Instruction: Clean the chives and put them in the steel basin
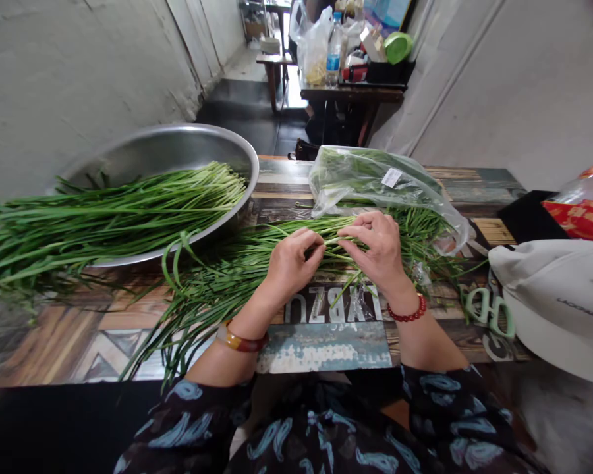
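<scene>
"What did we have in our hands?"

"A bunch of garlic chives [237,270] lay on the painted wooden table [323,349]. Our left hand [294,260] and right hand [375,253] pinched its stalks."

"What lay nearest?"

"A steel basin [163,155] heaped with more chives [128,214] sat left of us. A plastic bag of greens [370,178] lay just beyond our right hand."

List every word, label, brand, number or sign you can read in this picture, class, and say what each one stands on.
"LYBZU" (uncertain, partly hidden): large pale letters on the multicoloured patchwork tabletop.
Too blurred to read: dark lettering on the white cap.
Too small to read: white rectangular label on the clear plastic bag.
Too small to read: blue label on the clear plastic bottle.
</scene>
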The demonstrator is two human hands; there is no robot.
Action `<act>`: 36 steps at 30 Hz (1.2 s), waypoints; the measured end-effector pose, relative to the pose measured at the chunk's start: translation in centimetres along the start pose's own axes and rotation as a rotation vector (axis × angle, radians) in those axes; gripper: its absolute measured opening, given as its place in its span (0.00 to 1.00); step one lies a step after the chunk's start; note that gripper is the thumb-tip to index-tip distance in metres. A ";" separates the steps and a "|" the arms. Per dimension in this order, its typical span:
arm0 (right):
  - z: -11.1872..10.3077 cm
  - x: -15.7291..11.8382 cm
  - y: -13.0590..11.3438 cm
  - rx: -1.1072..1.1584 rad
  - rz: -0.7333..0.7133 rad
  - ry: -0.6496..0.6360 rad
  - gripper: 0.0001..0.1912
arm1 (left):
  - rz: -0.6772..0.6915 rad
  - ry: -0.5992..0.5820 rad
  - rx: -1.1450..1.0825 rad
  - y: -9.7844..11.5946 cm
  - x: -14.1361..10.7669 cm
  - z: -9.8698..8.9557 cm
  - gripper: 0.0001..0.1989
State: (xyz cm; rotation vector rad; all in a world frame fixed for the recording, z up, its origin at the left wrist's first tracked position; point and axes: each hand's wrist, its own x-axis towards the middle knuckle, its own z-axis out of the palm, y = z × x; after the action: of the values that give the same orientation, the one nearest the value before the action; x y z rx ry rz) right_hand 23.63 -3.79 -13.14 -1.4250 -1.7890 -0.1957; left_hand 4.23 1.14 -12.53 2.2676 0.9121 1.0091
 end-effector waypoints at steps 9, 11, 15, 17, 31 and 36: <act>0.3 0.1 -0.4 0.317 0.091 -0.136 0.05 | 0.010 -0.006 -0.004 0.1 0.0 -0.1 0.07; 0.7 0.0 -0.3 0.403 0.191 -0.108 0.04 | 0.019 0.001 -0.011 0.1 0.0 -0.2 0.07; 1.5 -0.3 0.0 0.652 0.393 -0.093 0.06 | 0.037 0.012 -0.021 0.1 0.0 -0.3 0.07; 1.6 -0.3 0.2 0.715 0.421 -0.110 0.08 | 0.042 0.012 -0.013 0.2 -0.1 -0.4 0.08; 2.1 -0.3 1.1 0.849 0.755 0.142 0.14 | 0.087 0.032 0.087 -0.1 -0.1 -0.2 0.10; 0.7 0.1 0.6 0.578 0.442 0.095 0.13 | 0.073 0.039 0.042 -0.1 0.0 -0.3 0.08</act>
State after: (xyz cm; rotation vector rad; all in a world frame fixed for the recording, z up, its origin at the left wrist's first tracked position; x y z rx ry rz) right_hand 23.77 -3.18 -13.73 -1.3075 -1.2645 0.4435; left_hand 3.95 1.25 -12.49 2.3392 0.8800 1.0783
